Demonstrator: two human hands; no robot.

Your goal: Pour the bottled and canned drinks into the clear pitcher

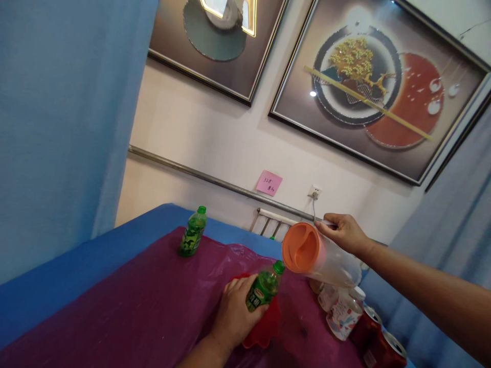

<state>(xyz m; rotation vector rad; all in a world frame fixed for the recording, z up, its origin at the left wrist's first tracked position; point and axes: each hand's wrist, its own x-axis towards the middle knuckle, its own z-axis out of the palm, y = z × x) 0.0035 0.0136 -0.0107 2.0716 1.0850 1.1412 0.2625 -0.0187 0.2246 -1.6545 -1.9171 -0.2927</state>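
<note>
My left hand (236,310) is wrapped round a green-labelled plastic bottle (264,287) with a green top, which leans slightly right above a red scalloped dish (268,327). My hand and the bottle cover part of that dish. Up on the right, my right hand (343,232) grips the handle of a clear plastic pitcher (337,268). This pitcher is tipped on its side, its orange lid (302,248) pointing left, above and right of the bottle top. I see no stream between the two. A similar green bottle (193,232) stands upright farther back on the left.
Purple plastic sheeting (126,306) lies over the blue table covering (49,301). At right stand a clear bottle with a patterned label (344,314) and red cans (385,350). A metal rail (207,177) crosses the wall behind; a blue curtain (69,117) hangs at left.
</note>
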